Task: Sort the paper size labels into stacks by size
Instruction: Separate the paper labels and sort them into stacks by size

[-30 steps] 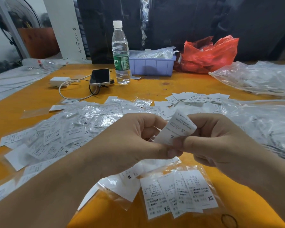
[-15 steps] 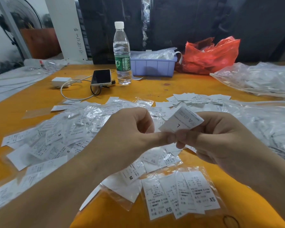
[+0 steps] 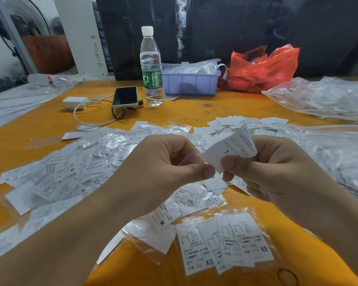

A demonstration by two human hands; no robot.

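Both hands up over the orange desk (image 3: 225,109), the left hand (image 3: 163,162) and right hand (image 3: 277,168) each pinching an edge of a curled L label (image 3: 233,149) above the scattered label pile (image 3: 87,168) and the bagged XS labels (image 3: 225,242).

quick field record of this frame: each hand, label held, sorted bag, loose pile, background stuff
left hand: pinches the held label's lower edge
right hand: pinches the same label
held label: white, bent, marked L, above the table
sorted bag: clear, XS labels, near edge
loose pile: mixed M, S, XL labels, left of hands
background: water bottle, phone, blue bin, red bag
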